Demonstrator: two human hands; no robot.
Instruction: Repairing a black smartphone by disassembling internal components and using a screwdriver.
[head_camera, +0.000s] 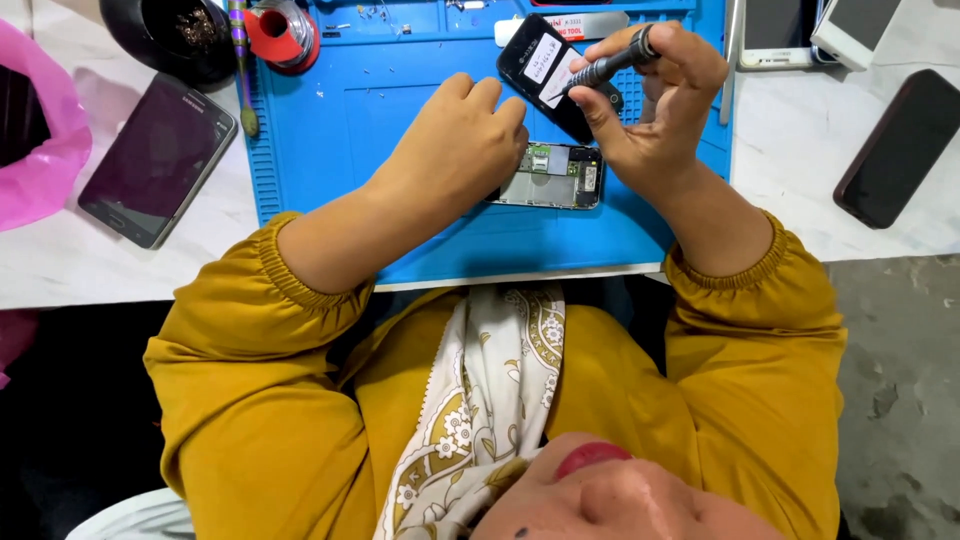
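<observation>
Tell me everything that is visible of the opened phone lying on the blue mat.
The opened phone lies flat on the blue mat, back side up, with its cover off. Its grey metal inside shows, with a small green board and a dark end on the right. The left hand rests on its left part and hides it. The right hand holds a dark screwdriver above it; whether the tip touches it cannot be seen.

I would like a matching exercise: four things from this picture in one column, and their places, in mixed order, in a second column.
1. screwdriver
2. opened phone
3. tablet
4. dark phone

a. white table, far right
b. on the blue mat, under the left hand
c. in the right hand
d. white table, beside the pink bag

Pairs: 1-c, 2-b, 3-d, 4-a
</observation>
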